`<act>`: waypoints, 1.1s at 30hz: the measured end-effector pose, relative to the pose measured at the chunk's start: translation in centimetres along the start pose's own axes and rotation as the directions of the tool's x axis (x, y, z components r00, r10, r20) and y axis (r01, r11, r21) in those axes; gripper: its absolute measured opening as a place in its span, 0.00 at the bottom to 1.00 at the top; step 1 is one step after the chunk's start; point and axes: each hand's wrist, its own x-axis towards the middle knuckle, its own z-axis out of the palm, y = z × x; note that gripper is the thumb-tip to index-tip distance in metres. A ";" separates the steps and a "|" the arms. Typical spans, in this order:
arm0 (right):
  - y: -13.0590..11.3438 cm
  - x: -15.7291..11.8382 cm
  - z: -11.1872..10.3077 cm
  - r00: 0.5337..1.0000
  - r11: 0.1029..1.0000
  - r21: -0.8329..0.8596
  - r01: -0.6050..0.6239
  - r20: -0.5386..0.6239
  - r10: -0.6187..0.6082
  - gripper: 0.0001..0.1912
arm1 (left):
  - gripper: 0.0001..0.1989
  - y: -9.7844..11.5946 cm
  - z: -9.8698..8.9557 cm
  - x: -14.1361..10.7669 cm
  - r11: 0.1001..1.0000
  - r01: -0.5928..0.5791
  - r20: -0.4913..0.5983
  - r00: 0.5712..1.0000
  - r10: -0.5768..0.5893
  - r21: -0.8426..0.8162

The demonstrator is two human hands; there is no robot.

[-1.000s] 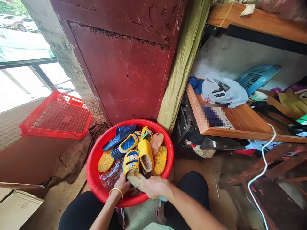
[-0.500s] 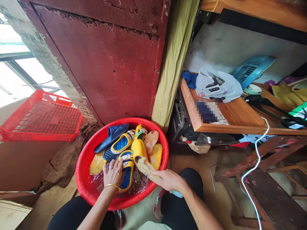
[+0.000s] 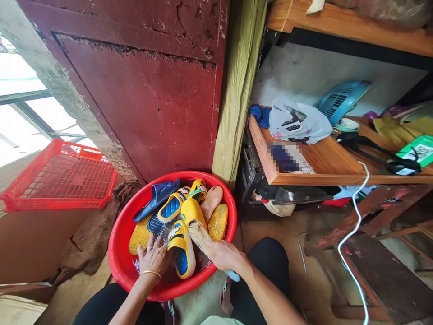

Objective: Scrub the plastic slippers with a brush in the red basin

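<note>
Here, hands (image 3: 227, 256) with brush (image 3: 199, 235) among slippers (image 3: 181, 249), green QR-code card (image 3: 418, 151) beyond.

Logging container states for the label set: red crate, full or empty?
Looks empty: the red crate shows its bare mesh floor through the open top, with nothing seen lying on it.

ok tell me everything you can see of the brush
The brush is long, with dense, cream-coloured bristles and a light blue handle that looks like plastic. The right hand grips it, hiding its middle. It slants across the rim of the red basin, bristles over the inside, handle end outside. Its tip overlaps the opening of the yellow clog; whether they touch is unclear.
</note>
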 end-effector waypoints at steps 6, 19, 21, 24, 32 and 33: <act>-0.7 0.9 0.1 1.000 0.999 -0.027 -0.019 0.023 0.019 0.29 | 0.17 -1.5 -2.4 0.6 0.946 -0.039 -0.236 0.971 -0.040 -0.323; 1.9 3.4 -2.7 0.974 1.000 0.020 -0.002 -0.227 0.007 0.30 | 0.15 0.0 -3.8 2.9 0.799 -0.077 -0.562 0.751 -0.347 -0.596; 2.0 3.8 -4.2 0.967 0.994 0.093 0.063 -0.251 -0.038 0.29 | 0.15 0.0 -6.1 5.2 0.819 -0.127 -0.592 0.753 -0.288 -0.559; 2.8 3.9 -5.7 0.950 0.976 0.182 0.116 -0.307 -0.056 0.28 | 0.18 -0.2 -9.1 9.3 0.850 -0.182 -0.577 0.800 -0.165 -0.495; 9.0 2.8 -5.0 0.910 0.869 0.490 -0.072 -0.324 0.258 0.31 | 0.26 3.1 -7.1 7.9 0.880 -0.134 -0.526 0.838 -0.144 -0.455; 9.2 2.9 -4.7 0.913 0.866 0.495 -0.075 -0.316 0.260 0.31 | 0.24 4.0 -5.8 6.3 0.877 -0.152 -0.529 0.839 -0.128 -0.455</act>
